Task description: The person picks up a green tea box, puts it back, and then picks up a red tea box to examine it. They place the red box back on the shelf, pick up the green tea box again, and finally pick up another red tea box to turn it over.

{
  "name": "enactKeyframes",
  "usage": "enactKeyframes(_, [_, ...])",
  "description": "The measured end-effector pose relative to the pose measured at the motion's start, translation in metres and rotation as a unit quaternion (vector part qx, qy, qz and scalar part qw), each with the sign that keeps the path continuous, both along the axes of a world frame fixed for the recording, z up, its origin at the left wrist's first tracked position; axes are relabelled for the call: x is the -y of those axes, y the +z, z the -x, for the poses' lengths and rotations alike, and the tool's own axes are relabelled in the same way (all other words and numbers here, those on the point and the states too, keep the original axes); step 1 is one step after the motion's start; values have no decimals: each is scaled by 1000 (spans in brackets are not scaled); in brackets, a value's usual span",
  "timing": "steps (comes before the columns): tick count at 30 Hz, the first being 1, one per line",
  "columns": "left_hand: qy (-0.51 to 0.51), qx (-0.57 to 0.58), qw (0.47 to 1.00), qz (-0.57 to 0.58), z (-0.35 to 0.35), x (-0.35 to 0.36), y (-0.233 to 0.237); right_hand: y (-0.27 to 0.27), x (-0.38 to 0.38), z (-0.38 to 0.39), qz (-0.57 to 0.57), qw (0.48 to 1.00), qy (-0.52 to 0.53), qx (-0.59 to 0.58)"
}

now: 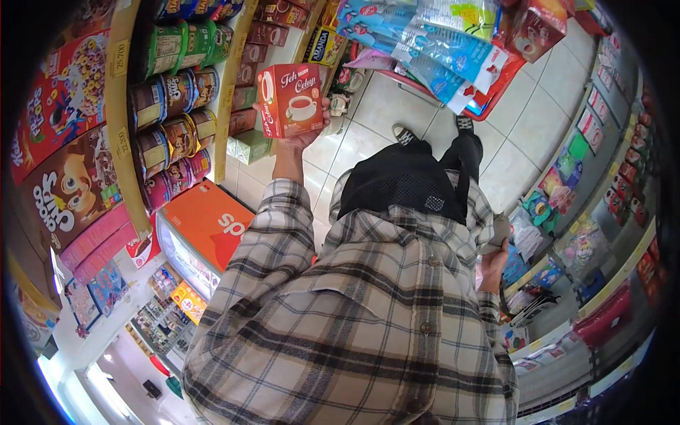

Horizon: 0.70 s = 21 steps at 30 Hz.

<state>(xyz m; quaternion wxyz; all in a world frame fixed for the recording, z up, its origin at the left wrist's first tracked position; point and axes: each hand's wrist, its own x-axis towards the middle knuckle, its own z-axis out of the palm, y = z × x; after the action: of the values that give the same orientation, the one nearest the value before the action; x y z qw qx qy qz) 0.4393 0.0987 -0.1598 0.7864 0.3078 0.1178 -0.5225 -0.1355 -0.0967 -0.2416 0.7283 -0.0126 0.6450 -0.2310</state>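
My left hand (301,139) is closed around a red tea box (292,99), palm and wrist beneath it and fingers wrapped up its right edge, so the front faces me; I can read "Teh" and "Celup" in pale script above a picture of a cup and saucer, with lettering down its narrow side too. I have the box out over the tiled floor (386,103), just beside the shelf where other small red boxes (265,33) are stacked, near a yellow pack (324,47) marked "AMANDA". My right hand (494,268) is low by my other side with its fingers bent, next to something grey; I cannot tell whether it grips anything. On the shelves to my left, the yellow price strip (120,67) shows what looks like 25.700 and 22.200, between a red cereal box (67,99), a brown cereal box (74,180) and rows of round tubs (170,46). Ahead of me, a red basket (504,91) carries blue plastic packs (453,60) and another red box (536,32) with a cup on it.
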Motion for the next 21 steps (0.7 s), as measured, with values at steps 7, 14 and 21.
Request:
enactKeyframes(7, [69, 109, 984, 122, 29, 73, 72, -11, 69, 35, -4, 998, 56, 22])
enactKeyframes(14, [130, 60, 987, 77, 50, 107, 55, -2, 164, 21, 40, 996, 83, -8])
enactKeyframes(21, [231, 55, 969, 63, 109, 158, 70, 3, 235, -5, 58, 989, 133, 28])
